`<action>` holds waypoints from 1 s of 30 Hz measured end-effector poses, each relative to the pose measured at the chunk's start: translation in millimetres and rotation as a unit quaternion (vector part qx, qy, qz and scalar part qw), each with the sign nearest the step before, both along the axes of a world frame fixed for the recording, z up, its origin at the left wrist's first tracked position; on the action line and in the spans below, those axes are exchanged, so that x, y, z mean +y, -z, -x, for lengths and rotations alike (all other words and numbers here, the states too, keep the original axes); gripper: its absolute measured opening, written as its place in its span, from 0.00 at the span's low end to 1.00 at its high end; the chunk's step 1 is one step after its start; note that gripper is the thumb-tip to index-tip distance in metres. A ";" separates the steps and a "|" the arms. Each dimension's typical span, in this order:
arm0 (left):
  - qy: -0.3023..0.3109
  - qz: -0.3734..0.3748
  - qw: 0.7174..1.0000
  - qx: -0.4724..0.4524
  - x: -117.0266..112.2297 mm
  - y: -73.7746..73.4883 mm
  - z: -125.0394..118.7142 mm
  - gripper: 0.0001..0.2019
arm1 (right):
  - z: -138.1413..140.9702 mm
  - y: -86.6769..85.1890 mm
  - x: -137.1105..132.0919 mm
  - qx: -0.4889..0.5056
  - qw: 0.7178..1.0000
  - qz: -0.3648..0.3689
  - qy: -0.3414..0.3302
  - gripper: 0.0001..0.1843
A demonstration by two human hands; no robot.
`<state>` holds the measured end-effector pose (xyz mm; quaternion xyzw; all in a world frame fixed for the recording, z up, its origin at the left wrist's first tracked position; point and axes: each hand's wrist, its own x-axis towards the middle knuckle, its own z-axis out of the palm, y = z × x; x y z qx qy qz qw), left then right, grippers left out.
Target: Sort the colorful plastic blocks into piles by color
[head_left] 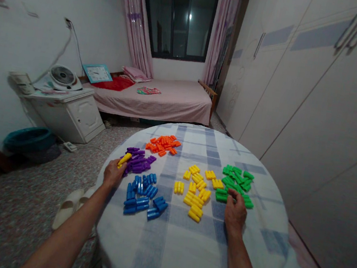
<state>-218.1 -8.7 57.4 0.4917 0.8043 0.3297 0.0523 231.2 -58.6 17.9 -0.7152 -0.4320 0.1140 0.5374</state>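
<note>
At the left edge of the table, my left hand [114, 173] pinches a yellow plastic piece [124, 159]. It is held over the near left side of a pile of purple pieces [140, 163]. My right hand [237, 211] is at the near side of the green pieces [237, 178], its bent fingers closed on a green one [222, 195]; the fingers partly hide it. Between my hands lie scattered yellow pieces [194, 199], many joined side by side. Blue pieces [136, 204] sit nearer me on the left, and orange pieces [162, 144] form a heap farther back.
A checked cloth covers the round table [161, 248]. Beyond it stands a bed [177, 100] below a window. Wardrobes [316, 128] line the right side. On the left are a cabinet with a fan [62, 76], a teal bin [30, 138] and pale slippers [68, 207] on the floor.
</note>
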 end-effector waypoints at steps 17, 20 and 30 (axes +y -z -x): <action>0.125 -0.127 0.969 -0.171 -59.3 -44.6 -78.5 0.15 | 2.2 -4.0 -1.3 -0.013 1.000 0.014 -0.013 0.24; 0.282 -0.065 0.949 -0.122 -108.5 -36.9 -131.7 0.10 | 1.9 -4.3 -0.7 -0.014 1.000 0.017 -0.011 0.23; 0.512 -0.058 0.855 0.063 -144.2 6.9 -200.1 0.07 | 3.4 -5.6 -3.5 -0.025 0.999 0.019 -0.028 0.22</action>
